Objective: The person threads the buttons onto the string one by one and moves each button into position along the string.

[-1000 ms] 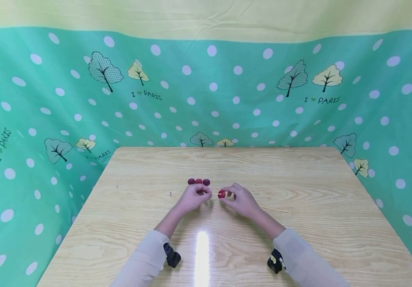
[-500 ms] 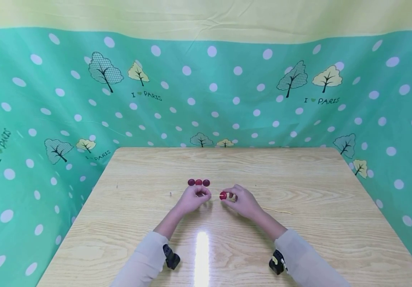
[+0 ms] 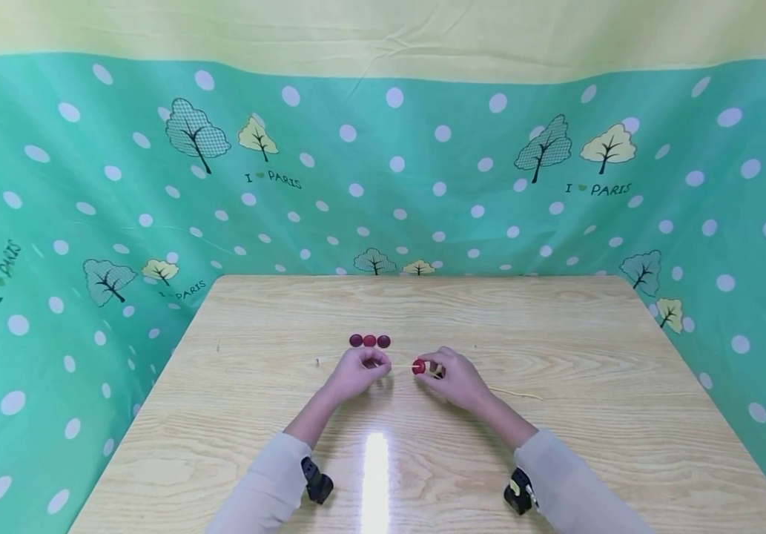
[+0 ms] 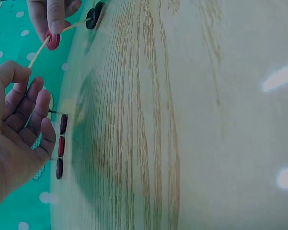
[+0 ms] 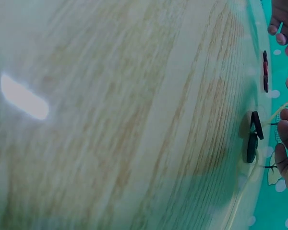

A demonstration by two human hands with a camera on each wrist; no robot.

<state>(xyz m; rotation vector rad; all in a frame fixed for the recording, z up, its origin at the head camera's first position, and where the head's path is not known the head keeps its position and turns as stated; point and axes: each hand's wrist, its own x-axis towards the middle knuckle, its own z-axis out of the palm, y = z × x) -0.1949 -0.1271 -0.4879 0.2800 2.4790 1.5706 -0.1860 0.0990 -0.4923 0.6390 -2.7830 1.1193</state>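
A round red button [image 3: 419,366] is pinched between the thumb and fingers of my right hand [image 3: 452,380]. A pale yellow string [image 4: 37,54] runs through it, and its end is pinched between thumb and forefinger of my left hand [image 3: 354,373]. Between the two hands the string is stretched straight. The left hand's other fingers are loosely bent, as the left wrist view shows. Farther along the same string, two dark buttons [image 5: 252,146] sit at the table below my right hand; in the head view that hand mostly hides them.
Just beyond my left hand a row of three buttons lies on the wooden table [image 3: 276,319]: a dark one [image 3: 356,340], a red one [image 3: 370,341] and another dark one [image 3: 384,341]. The string's tail [image 3: 519,393] trails right. A green patterned curtain [image 3: 396,193] surrounds the table.
My right hand has drawn slightly right and toward me with the red button. The left hand has shifted only a little, and the stretch of string between the hands is longer.
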